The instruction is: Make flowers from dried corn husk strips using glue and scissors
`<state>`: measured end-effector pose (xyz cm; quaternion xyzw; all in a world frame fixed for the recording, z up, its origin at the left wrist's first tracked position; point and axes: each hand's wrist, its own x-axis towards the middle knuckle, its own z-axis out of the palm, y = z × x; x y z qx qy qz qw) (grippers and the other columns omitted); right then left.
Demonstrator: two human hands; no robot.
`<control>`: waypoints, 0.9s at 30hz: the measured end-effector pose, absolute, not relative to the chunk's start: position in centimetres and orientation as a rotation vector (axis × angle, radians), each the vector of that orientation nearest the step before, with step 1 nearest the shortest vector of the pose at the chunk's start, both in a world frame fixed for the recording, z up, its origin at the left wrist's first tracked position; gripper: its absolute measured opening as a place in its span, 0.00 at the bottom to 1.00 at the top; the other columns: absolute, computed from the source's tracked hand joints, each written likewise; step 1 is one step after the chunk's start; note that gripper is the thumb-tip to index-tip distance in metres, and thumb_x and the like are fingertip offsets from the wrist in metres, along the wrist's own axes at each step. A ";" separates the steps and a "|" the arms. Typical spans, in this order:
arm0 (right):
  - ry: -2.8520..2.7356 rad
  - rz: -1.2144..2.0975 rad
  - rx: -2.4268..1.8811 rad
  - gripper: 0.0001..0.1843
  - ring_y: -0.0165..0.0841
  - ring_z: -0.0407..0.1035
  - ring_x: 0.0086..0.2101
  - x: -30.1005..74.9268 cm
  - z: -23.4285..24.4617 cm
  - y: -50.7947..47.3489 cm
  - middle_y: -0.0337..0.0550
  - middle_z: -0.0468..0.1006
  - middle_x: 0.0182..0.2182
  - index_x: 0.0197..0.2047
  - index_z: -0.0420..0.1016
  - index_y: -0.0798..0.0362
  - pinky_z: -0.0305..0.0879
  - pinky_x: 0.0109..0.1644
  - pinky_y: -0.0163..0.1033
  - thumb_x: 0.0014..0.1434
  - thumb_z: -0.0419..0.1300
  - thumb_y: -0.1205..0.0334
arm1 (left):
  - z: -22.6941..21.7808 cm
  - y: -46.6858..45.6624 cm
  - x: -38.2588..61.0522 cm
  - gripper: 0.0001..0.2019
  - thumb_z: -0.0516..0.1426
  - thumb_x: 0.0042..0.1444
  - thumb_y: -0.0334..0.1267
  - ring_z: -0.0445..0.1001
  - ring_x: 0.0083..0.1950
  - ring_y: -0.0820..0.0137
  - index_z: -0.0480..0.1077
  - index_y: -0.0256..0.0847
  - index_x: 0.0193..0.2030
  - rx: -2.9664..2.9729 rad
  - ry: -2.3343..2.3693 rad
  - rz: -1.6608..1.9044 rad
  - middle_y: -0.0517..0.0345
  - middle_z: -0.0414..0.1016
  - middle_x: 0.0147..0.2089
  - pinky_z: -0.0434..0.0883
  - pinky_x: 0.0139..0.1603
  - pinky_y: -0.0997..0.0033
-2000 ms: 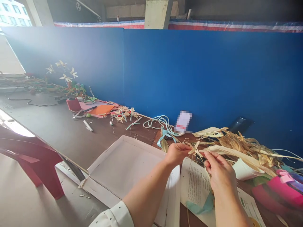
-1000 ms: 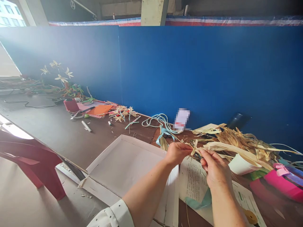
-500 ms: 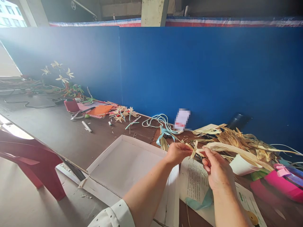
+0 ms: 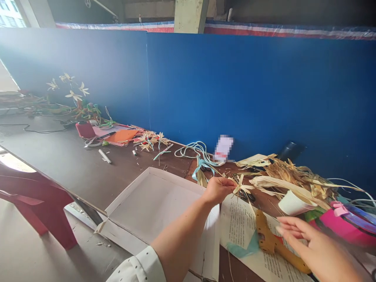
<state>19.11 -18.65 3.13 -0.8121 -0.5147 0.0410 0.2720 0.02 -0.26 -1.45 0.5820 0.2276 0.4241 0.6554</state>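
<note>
My left hand (image 4: 219,190) pinches a small pale flower made of dried husk strips (image 4: 242,187), its petals spread out to the right of my fingertips. My right hand (image 4: 305,237) is off the flower, with fingers stretched out and somewhat blurred. Just left of those fingers lies a yellow-brown hot glue gun (image 4: 268,239), on top of printed paper sheets (image 4: 239,221). A piece of light blue ribbon (image 4: 243,247) rests beside the glue gun. Behind the hands is a heap of dried corn husks (image 4: 296,178).
An open white box lid (image 4: 164,207) lies left of my left arm. A white paper cup (image 4: 295,203) is tipped among the husks, near a bright pink bag (image 4: 343,223). Coiled pale cord (image 4: 195,149) sits by the blue partition (image 4: 249,86). A red plastic stool (image 4: 44,207) stands at left.
My right hand has let go of the flower and moved right and down, its fingers opening. The glue gun, mostly hidden before, now shows. My left hand keeps hold of the flower.
</note>
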 end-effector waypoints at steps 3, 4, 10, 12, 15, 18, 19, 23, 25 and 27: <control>-1.679 -0.086 -2.262 0.21 0.47 0.75 0.36 20.8 1.1 -20.2 0.45 0.81 0.39 0.41 0.79 0.44 0.69 0.38 0.49 0.43 0.60 0.48 | -1.9 -0.1 0.3 0.14 0.65 0.42 0.42 0.69 0.30 0.72 0.79 0.34 0.32 1.329 0.545 0.964 0.54 0.76 0.29 0.65 0.33 0.72; -1.754 -0.184 -2.272 0.21 0.47 0.75 0.37 21.1 0.5 -20.5 0.44 0.81 0.40 0.41 0.79 0.43 0.69 0.39 0.50 0.42 0.61 0.50 | -2.0 -0.1 0.3 0.13 0.64 0.43 0.42 0.69 0.30 0.72 0.78 0.34 0.32 1.331 0.553 0.970 0.55 0.76 0.29 0.65 0.33 0.72; -1.934 -0.352 -2.415 0.21 0.47 0.75 0.37 20.6 -0.7 -20.7 0.45 0.81 0.39 0.43 0.77 0.47 0.67 0.37 0.49 0.44 0.56 0.65 | -2.3 0.0 0.4 0.13 0.64 0.43 0.42 0.68 0.29 0.73 0.78 0.33 0.32 1.333 0.509 0.998 0.56 0.75 0.27 0.65 0.32 0.73; -1.930 -0.272 -2.453 0.22 0.47 0.75 0.36 20.0 -0.9 -20.3 0.46 0.81 0.38 0.44 0.76 0.49 0.67 0.36 0.47 0.43 0.55 0.68 | -2.2 -0.1 0.4 0.13 0.63 0.44 0.42 0.68 0.30 0.73 0.78 0.34 0.32 1.347 0.511 1.000 0.56 0.75 0.28 0.65 0.33 0.74; -1.915 -0.206 -2.438 0.24 0.46 0.76 0.33 19.9 -1.6 -20.0 0.48 0.81 0.37 0.45 0.75 0.50 0.67 0.34 0.45 0.43 0.54 0.69 | -1.8 -0.2 0.2 0.13 0.63 0.44 0.43 0.69 0.31 0.73 0.78 0.34 0.32 1.345 0.537 0.997 0.55 0.76 0.29 0.65 0.33 0.74; -1.900 -0.209 -2.346 0.24 0.45 0.75 0.33 20.5 -2.7 -20.0 0.48 0.80 0.36 0.45 0.74 0.50 0.67 0.35 0.44 0.43 0.53 0.69 | -1.3 -0.3 0.0 0.16 0.65 0.42 0.46 0.66 0.28 0.75 0.79 0.34 0.31 1.324 0.569 0.992 0.56 0.74 0.28 0.62 0.30 0.75; -1.890 -0.210 -2.306 0.23 0.45 0.75 0.34 20.7 -2.9 -19.9 0.48 0.80 0.36 0.45 0.74 0.49 0.67 0.36 0.44 0.44 0.53 0.69 | -1.1 -0.3 -0.1 0.17 0.65 0.40 0.48 0.64 0.27 0.76 0.79 0.34 0.31 1.311 0.586 0.983 0.58 0.73 0.26 0.61 0.29 0.75; -1.738 -0.199 -2.152 0.18 0.45 0.75 0.36 20.9 -2.8 -19.8 0.45 0.80 0.37 0.40 0.73 0.46 0.69 0.37 0.45 0.45 0.52 0.64 | -0.1 -0.5 -0.5 0.20 0.68 0.34 0.50 0.58 0.23 0.79 0.78 0.33 0.28 1.196 0.673 0.928 0.61 0.68 0.21 0.56 0.27 0.75; -1.603 -0.169 -2.106 0.16 0.45 0.75 0.33 20.1 -1.7 -19.9 0.44 0.80 0.34 0.39 0.73 0.44 0.69 0.34 0.45 0.44 0.54 0.61 | 0.3 -0.6 -0.7 0.20 0.68 0.33 0.50 0.60 0.25 0.78 0.77 0.33 0.26 1.159 0.662 0.912 0.60 0.70 0.22 0.58 0.28 0.74; -1.492 -0.145 -2.077 0.14 0.44 0.75 0.29 18.9 -0.1 -20.1 0.44 0.80 0.30 0.39 0.73 0.42 0.69 0.29 0.43 0.46 0.55 0.58 | 0.5 -0.7 -0.9 0.19 0.68 0.33 0.49 0.61 0.25 0.78 0.76 0.33 0.25 1.138 0.645 0.903 0.59 0.70 0.23 0.59 0.30 0.74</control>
